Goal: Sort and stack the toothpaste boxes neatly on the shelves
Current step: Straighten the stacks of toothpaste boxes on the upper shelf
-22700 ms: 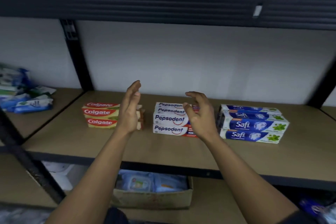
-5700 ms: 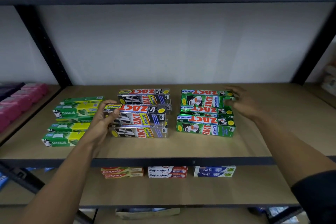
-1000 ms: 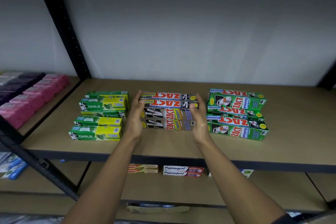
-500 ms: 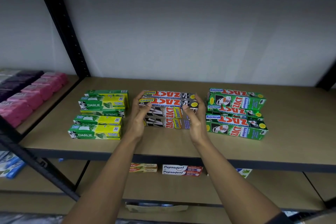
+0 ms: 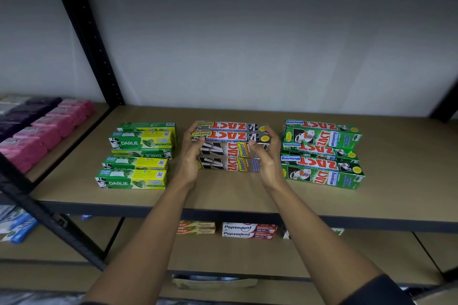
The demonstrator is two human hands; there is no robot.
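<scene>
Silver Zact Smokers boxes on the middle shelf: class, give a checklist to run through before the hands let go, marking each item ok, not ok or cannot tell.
1. Left grip holds the left end of the silver Zact Smokers boxes: ok.
2. Right grip holds their right end: ok.
3. Box ends flush: cannot tell, the grips cover them.
4. Apart from the green Zact Whitening boxes: ok.
5. Darlie boxes all facing alike: not ok, one reads upside down.

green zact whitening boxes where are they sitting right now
In the head view the green Zact Whitening boxes sit right of centre on the wooden shelf, beside the grey Zact Smokers stack that the right hand grips.
</scene>
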